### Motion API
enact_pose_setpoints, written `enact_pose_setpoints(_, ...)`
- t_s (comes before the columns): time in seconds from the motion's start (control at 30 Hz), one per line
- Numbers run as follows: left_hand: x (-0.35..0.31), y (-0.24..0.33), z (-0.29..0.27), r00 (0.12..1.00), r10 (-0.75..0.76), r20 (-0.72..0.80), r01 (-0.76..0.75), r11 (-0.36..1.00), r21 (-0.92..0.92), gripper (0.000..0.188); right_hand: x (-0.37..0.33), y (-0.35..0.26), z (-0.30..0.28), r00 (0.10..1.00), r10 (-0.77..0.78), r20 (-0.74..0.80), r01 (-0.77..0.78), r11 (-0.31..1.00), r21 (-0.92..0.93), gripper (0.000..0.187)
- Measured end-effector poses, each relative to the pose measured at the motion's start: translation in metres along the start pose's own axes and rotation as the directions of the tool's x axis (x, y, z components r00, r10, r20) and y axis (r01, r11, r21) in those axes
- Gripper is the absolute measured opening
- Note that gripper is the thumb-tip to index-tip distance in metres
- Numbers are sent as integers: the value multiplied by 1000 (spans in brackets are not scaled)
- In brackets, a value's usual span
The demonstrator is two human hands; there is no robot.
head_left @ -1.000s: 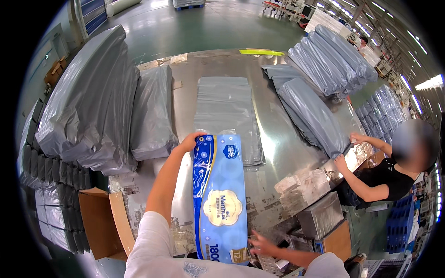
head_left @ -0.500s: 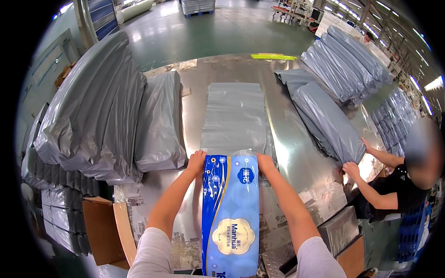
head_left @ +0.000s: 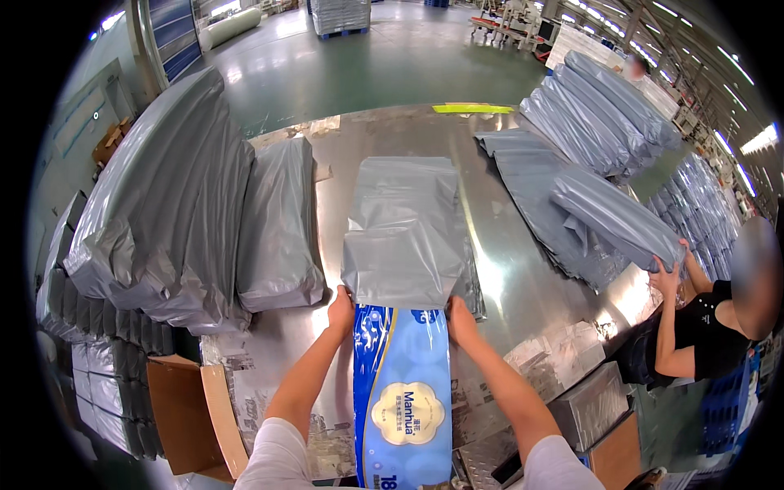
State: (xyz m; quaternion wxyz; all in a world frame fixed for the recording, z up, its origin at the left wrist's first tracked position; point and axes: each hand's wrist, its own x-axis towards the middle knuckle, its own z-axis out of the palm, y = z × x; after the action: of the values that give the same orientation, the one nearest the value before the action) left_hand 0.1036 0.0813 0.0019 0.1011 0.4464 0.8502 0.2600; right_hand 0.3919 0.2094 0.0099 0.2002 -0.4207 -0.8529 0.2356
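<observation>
A long blue plastic-wrapped pack point(head_left: 407, 359) lies lengthwise in front of me, its near end at the lower edge. The mouth of a grey plastic bag point(head_left: 402, 265) now covers the pack's far end. My left hand point(head_left: 341, 310) grips the bag's mouth at its left corner, beside the pack. At the right corner my right hand point(head_left: 461, 319) holds the same edge, its fingers partly hidden. Beyond the mouth, the rest of the bag lies flat on other grey bags point(head_left: 471, 286) on the metal table point(head_left: 490, 229).
Filled grey bags point(head_left: 278, 229) stand at left beside a taller row point(head_left: 155, 204). At right, a co-worker point(head_left: 694, 318) holds a filled grey bag point(head_left: 616, 214) over flat bags point(head_left: 531, 188). Cardboard boxes point(head_left: 184, 416) stand below the table edge. A yellow-green strip point(head_left: 472, 109) marks the far edge.
The bag's mouth has come toward me over the pack's far end, with both hands now at its corners. The co-worker has lifted and turned the filled bag to the right.
</observation>
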Motion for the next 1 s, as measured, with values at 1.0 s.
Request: enact_pose_setpoints(1.0, -276, -13, -92, 564, 192, 803, -353, 935, 24, 37, -257, -7, -88, 592, 217, 776, -403, 914, 51, 35)
